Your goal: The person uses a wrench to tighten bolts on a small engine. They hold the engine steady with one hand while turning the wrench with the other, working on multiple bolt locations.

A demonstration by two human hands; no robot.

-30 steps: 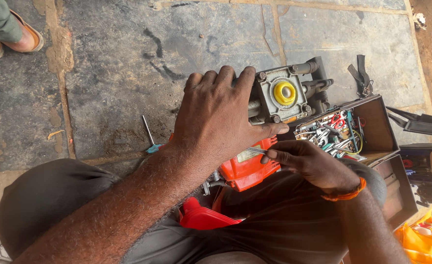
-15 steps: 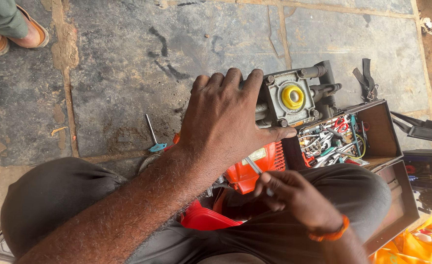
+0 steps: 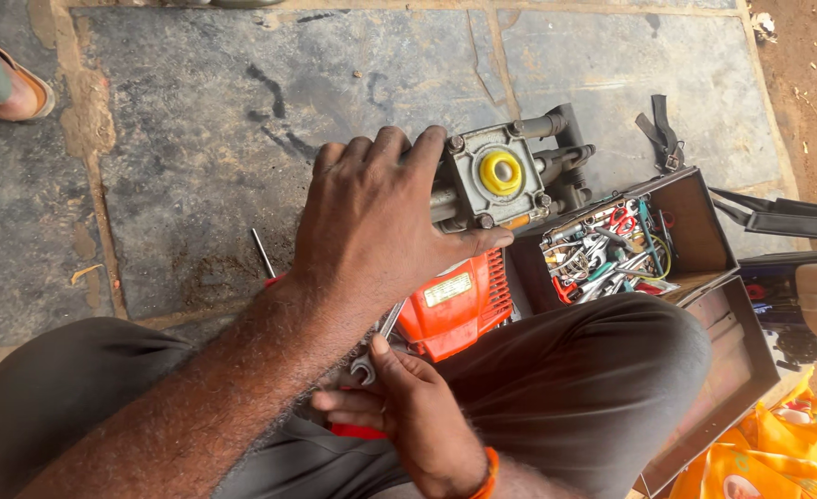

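grey metal gearbox [image 3: 492,180] w/ yellow cap [image 3: 501,172] | bright orange engine cover [image 3: 452,305] | brown toolbox [image 3: 695,226] | orange wristband [image 3: 489,473] | dark grey stone floor [image 3: 196,139]

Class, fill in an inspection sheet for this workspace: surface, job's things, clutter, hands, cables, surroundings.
Surface: grey stone paving slabs, stained, sandy joints.
Job's things: grey metal pump block with yellow cap atop orange engine housing; silver spanner.
Clutter: open brown metal toolbox crammed with tools; screwdriver on the slab.
Hands: left hand grips the pump block; right hand holds the spanner.
Cables: nothing seen; black strap only.
Surroundings: another person's sandalled foot; orange cloth.
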